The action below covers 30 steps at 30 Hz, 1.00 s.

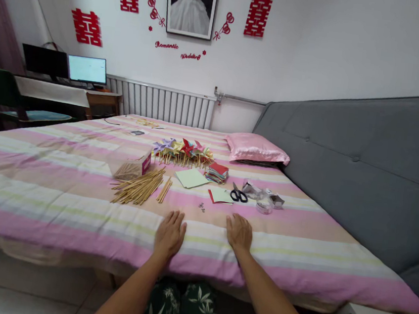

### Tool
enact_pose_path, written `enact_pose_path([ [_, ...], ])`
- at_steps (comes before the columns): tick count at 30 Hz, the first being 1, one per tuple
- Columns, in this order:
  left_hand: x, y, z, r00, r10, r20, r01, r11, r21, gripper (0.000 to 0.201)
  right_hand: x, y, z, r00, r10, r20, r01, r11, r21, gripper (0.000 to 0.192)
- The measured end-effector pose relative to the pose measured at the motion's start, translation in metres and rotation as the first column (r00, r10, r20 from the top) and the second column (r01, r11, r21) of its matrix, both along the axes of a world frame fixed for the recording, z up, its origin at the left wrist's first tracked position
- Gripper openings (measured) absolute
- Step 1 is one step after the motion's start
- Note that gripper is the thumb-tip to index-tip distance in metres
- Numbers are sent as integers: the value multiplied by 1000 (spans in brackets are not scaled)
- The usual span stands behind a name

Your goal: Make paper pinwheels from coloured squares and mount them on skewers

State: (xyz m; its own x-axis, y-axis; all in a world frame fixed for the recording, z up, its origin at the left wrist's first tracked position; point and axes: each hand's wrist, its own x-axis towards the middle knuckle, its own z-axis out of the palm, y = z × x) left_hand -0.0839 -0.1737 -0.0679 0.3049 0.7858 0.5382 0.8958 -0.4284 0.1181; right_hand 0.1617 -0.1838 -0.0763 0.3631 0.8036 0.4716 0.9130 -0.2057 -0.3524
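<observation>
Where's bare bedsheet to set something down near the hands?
Free: the strip between the left hand and right hand, the wide stretch left of the wooden sticks, and the sheet right of the foil scraps. Crowded: sticks through paper sheets and scissors, pinwheels behind.

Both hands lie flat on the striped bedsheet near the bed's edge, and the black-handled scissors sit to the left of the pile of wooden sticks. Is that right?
Not quite. In the head view the scissors lie to the right of the wooden sticks, not the left. The rest holds: the left hand and right hand lie flat on the striped bedsheet near its edge.
</observation>
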Motion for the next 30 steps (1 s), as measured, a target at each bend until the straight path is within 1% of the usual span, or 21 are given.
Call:
enact_pose_path([
  [14,0,0,-1,1000,-22,18,22,1000,-6,47,1,-1,-1,1000,3,9,-3,1000,-1,38],
  [24,-1,1,-3,1000,-7,11,7,1000,-7,47,2,1,-4,1000,14,15,-14,1000,14,37],
  [30,0,1,-4,998,-3,63,4,1000,-11,45,3,1,-6,1000,18,14,-19,999,27,36],
])
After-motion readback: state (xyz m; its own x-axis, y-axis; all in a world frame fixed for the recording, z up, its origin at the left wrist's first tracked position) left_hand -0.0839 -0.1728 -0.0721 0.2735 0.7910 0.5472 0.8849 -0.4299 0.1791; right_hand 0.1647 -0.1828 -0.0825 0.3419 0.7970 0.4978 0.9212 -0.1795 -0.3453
